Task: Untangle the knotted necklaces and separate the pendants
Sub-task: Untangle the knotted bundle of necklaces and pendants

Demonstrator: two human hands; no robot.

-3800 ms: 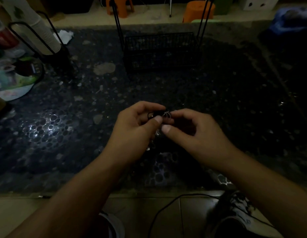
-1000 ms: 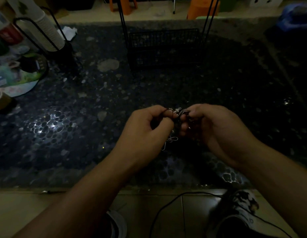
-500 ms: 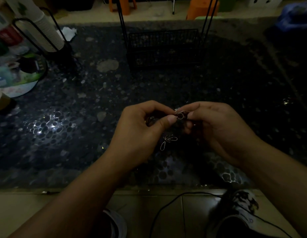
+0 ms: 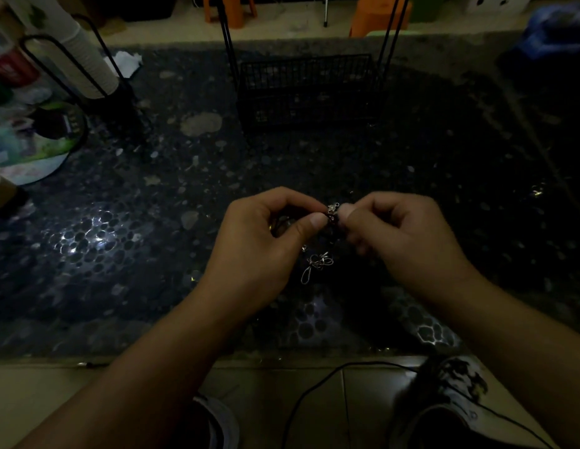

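A small tangle of thin silver necklace chain with dark pendants (image 4: 332, 212) is held above the dark pebbled tabletop (image 4: 152, 254). My left hand (image 4: 266, 244) pinches it between thumb and forefinger from the left. From the right, my right hand (image 4: 398, 234) pinches the same knot with its fingertips. Below the two hands a loose silver loop of chain (image 4: 318, 264) hangs down near the table. The dim light hides how the strands cross.
A black wire basket (image 4: 309, 89) stands at the back centre. A stack of paper cups in a black holder (image 4: 78, 59) and a cluttered round tray (image 4: 29, 147) sit at the left. A black cable (image 4: 314, 393) runs across the floor below the table edge.
Both hands stay pinched on the knot and have shifted slightly; the silver loop that hangs below them has dropped a little lower than a second ago.
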